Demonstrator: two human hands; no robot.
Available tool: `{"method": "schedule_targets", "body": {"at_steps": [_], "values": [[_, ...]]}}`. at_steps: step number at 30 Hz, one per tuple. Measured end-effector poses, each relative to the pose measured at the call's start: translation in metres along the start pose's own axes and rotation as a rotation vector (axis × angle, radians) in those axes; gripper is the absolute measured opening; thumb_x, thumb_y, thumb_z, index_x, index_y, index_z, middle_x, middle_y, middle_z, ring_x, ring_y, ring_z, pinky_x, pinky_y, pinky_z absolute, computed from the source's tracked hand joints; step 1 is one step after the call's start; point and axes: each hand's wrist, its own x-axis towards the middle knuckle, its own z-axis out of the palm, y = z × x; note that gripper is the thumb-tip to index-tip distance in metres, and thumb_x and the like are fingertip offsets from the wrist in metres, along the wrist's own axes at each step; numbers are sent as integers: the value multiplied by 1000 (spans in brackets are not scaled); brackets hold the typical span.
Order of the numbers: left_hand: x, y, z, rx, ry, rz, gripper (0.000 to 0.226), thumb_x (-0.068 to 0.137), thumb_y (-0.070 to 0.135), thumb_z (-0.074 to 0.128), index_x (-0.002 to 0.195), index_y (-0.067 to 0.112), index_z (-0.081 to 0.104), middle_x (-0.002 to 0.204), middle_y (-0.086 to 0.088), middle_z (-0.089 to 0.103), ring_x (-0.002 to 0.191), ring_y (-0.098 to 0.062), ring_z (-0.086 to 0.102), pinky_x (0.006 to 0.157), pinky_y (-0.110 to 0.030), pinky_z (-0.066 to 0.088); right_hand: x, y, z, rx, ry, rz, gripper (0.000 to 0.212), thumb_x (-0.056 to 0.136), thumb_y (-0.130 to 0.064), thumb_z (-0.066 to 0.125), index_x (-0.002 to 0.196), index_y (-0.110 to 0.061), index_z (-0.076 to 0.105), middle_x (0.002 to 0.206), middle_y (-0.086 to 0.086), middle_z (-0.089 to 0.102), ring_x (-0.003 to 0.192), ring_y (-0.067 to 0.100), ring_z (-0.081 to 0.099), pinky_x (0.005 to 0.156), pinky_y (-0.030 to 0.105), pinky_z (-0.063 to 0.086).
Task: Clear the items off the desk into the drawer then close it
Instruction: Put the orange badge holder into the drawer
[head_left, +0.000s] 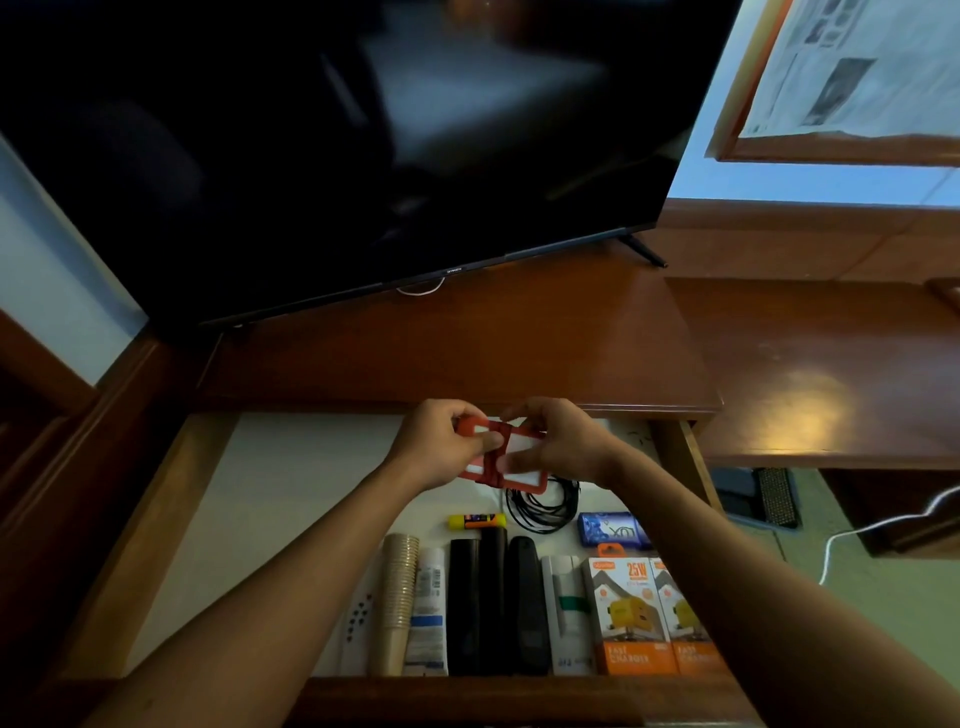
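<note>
Drawer (171, 519): hands' grip on orange holder (501, 457).

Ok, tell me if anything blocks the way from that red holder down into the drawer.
Nothing visible does. Both hands, left hand and right hand, hold the red holder over the open drawer; a coiled black cable lies just below, with bare floor left of it.

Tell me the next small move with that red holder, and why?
Probably lower the red holder onto the bare drawer floor to the left of the black cable. Both the left hand and right hand hold it above the open drawer, and the desk top near it looks bare.
</note>
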Motion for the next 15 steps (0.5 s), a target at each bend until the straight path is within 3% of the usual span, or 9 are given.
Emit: {"method": "schedule_targets", "body": {"at_steps": [5, 8, 13, 15], "values": [[0, -3, 2, -4, 0, 13, 22, 81, 33, 81, 99, 24, 72, 92, 3, 71, 86, -15, 68, 77, -40, 59, 6, 1, 7, -162, -1, -19, 23, 77, -26, 83, 96, -18, 73, 91, 2, 73, 83, 21, 70, 77, 45, 60], [-1, -9, 1, -16, -6, 27, 22, 82, 34, 80, 100, 25, 72, 93, 3, 71, 87, -17, 69, 77, -41, 60, 9, 1, 13, -142, -8, 28, 11, 82, -20, 78, 89, -16, 71, 84, 4, 71, 76, 19, 65, 68, 38, 55], [-9, -30, -1, -36, 4, -1, 27, 88, 29, 75, 114, 24, 71, 106, 7, 70, 99, -12, 67, 78, -25, 54, 17, 8, 34, -164, -37, 72, 11, 88, -16, 71, 96, -10, 71, 86, 7, 69, 78, 19, 61, 64, 29, 47], [-13, -43, -3, -27, 20, -19, 33, 89, 31, 74, 121, 25, 69, 113, 7, 67, 105, -11, 63, 85, -26, 53, 21, 12, 46, -178, -63, 80, 14, 89, -20, 69, 102, -14, 70, 93, 4, 70, 85, 19, 64, 68, 28, 49]]}}
